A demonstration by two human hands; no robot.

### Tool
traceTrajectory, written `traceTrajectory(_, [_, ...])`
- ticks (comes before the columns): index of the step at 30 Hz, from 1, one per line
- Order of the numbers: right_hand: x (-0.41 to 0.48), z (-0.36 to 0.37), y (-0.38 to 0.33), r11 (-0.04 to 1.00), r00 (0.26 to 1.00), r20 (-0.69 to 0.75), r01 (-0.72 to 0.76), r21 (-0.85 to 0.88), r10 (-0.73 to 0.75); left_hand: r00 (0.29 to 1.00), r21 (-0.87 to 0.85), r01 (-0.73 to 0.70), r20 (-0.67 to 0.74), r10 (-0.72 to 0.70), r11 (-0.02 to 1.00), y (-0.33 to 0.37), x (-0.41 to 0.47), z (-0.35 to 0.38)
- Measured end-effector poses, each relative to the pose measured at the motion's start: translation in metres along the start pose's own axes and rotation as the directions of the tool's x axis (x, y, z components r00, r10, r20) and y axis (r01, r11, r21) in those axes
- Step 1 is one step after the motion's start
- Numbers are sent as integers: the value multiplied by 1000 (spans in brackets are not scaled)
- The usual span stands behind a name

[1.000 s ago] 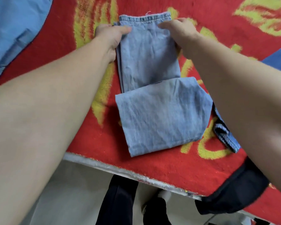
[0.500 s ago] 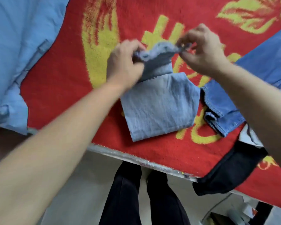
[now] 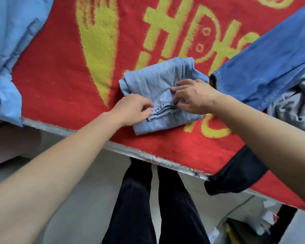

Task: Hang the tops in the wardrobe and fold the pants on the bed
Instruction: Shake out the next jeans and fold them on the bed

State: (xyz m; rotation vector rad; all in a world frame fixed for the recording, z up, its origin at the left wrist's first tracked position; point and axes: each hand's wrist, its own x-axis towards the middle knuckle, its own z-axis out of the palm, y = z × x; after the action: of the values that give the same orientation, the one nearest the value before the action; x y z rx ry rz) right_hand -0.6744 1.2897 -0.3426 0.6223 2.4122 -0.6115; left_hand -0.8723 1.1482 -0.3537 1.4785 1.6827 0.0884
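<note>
Both bare forearms reached forward and down towards the near edge of the bed. The left hand [image 3: 132,110] lay knuckles-up, its fingers [image 3: 148,103] curled in and pinching one end of a stitched hem. The right hand [image 3: 195,97] came in from the right, its thumb and forefinger nipping the other end of that hem while its other fingers [image 3: 183,83] lay bent over the cloth.

The bed was covered by a red fluffy blanket with a yellow pattern [image 3: 60,76]. Below its pale edge were a grey floor [image 3: 81,173] and the person's black trouser legs [image 3: 139,205].

The folded light-blue denim pants [image 3: 153,80] lay in a squat bundle near the bed's edge, directly under both hands, with the pinched hem on top at the bundle's near side. A pale blue shirt [image 3: 7,50] lay well off to the left. A darker blue denim garment [image 3: 264,62] lay just beside the bundle on the right, and a black garment [image 3: 236,173] hung over the edge.
</note>
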Motion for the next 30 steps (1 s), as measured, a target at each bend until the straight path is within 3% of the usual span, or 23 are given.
traceTrajectory(2, [9, -28, 5, 999, 1000, -7, -8, 50, 8, 988, -7, 35, -152, -36, 999, -3, 12, -26])
traceTrajectory(4, [28, -54, 13, 999, 992, -128, -8, 47, 14, 948, 2, 55, -313, -51, 998, -9, 34, -51])
traceTrajectory(5, [39, -65, 16, 1000, 987, -157, -21, 11, 22, 944, -13, 68, -322, -68, 998, -11, 46, -64])
traceTrajectory(6, [50, -74, 18, 998, 991, -122, -55, -27, 51, 960, -29, 85, -265, -90, 996, -13, 57, -74])
traceTrajectory(8, [72, -84, 19, 989, 990, 49, -133, -63, 136, 989, 5, 149, -22, -149, 989, -16, 77, -85])
traceTrajectory(10, [88, -85, 17, 983, 964, 195, -177, -42, 182, 960, 139, 186, 183, -209, 973, -13, 86, -82])
traceTrajectory(12, [92, -80, 14, 979, 956, 215, -201, -23, 201, 954, 223, 181, 198, -226, 958, -10, 92, -70])
traceTrajectory(18, [65, -58, 9, 977, 976, 39, -213, 28, 212, 972, 174, 235, -46, -230, 956, -7, 72, -29])
traceTrajectory(23, [15, -50, -11, 989, 976, -198, -113, -93, 93, 951, 217, 231, -254, -174, 948, 19, 21, -15])
traceTrajectory(30, [-90, -99, -77, 988, 954, -299, -51, -149, 4, 842, 221, 340, -505, -191, 914, 96, -101, -59])
